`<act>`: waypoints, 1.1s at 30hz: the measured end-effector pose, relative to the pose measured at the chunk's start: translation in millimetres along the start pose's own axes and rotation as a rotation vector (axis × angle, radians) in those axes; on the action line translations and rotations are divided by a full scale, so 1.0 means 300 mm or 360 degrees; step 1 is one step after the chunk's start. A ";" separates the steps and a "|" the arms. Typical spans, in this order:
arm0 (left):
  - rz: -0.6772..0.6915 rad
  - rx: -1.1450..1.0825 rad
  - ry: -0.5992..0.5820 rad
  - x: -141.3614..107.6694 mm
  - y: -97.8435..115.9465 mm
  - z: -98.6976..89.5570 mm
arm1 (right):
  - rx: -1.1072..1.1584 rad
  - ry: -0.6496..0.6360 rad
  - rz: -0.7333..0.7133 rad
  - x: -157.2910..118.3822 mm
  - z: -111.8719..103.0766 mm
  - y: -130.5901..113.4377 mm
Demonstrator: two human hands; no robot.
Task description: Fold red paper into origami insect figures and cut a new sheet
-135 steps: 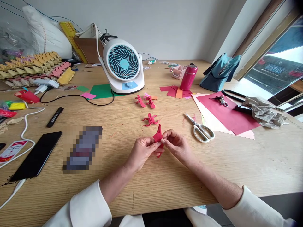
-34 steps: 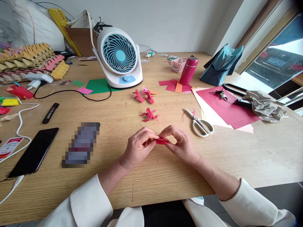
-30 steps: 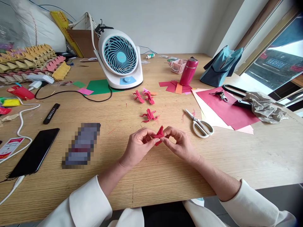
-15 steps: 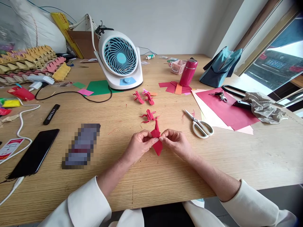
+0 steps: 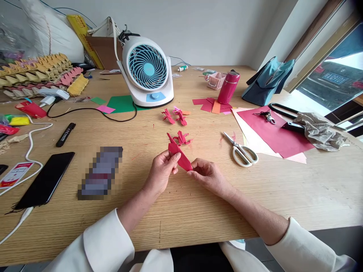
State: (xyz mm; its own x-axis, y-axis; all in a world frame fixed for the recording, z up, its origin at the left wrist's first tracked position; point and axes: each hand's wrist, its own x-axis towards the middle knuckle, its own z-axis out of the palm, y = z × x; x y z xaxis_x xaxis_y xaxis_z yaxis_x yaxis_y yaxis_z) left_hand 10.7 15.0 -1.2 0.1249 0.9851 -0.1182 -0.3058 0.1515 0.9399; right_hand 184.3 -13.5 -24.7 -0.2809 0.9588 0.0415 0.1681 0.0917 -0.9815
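A partly folded piece of red paper (image 5: 183, 160) is held slanted above the table between both hands. My left hand (image 5: 161, 170) pinches its upper left side between thumb and fingers. At its lower right tip, my right hand (image 5: 208, 176) closes thumb and forefinger on the paper. Just behind it lies a red folded paper figure (image 5: 183, 138) with thin limbs, and two more such figures, one red paper figure (image 5: 168, 116) and another (image 5: 180, 117), lie farther back. Scissors (image 5: 242, 151) with white handles rest to the right of my right hand.
A white fan (image 5: 149, 71) stands at the back, near a pink flask (image 5: 228, 87). Large red paper sheets (image 5: 279, 136) and keys lie at right, beside a blue bag (image 5: 266, 83). On the left are a black phone (image 5: 45, 181), a marker (image 5: 65, 135) and cables.
The red paper has turned from upright to slanted, its point now toward the upper left. My right hand has moved from its middle to the lower tip.
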 end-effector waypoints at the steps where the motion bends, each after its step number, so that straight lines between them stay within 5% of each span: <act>1: -0.0019 -0.0018 0.0005 0.000 -0.001 0.000 | -0.0015 -0.0002 -0.0013 -0.001 0.001 0.000; 22: -0.0291 -0.0117 0.0045 -0.005 0.014 -0.003 | -0.0249 -0.0038 -0.0558 -0.008 -0.012 -0.028; 33: -0.0198 -0.0061 0.0026 -0.012 0.001 -0.002 | -0.0209 -0.0080 -0.0552 -0.011 -0.004 -0.028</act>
State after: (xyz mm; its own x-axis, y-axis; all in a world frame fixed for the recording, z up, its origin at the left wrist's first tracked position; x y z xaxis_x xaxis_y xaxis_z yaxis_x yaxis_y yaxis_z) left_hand 9.8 11.7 -0.7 0.1484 0.9598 -0.2384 -0.3249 0.2750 0.9049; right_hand 184.9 -17.2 -16.5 -0.3876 0.8506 0.3552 0.1736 0.4458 -0.8782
